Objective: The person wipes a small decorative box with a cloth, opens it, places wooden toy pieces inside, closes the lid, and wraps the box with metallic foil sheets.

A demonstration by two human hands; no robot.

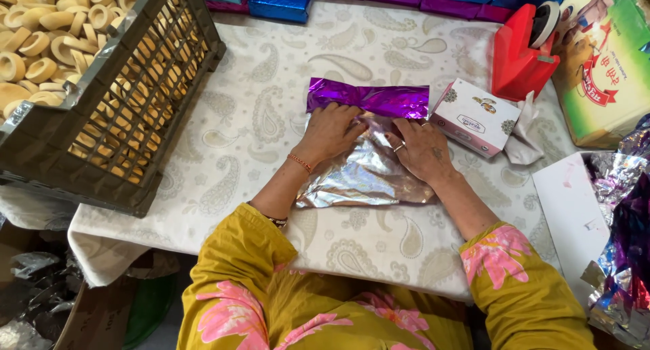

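Both hands press flat on a purple foil sheet (369, 137) at the table's (271, 66) middle: left hand (332, 130) and right hand (421, 147) side by side. A small white box (474, 116) sits just right; a grey crate (115, 113) of biscuits overhangs the left edge.

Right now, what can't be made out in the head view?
- Anything under the shiny purple foil sheet: covered by foil and both hands, left hand, right hand.
- Grey plastic crate of pale ring-shaped biscuits: cut off by the top-left edge.
- Crumpled foil pile: cut by the right edge.
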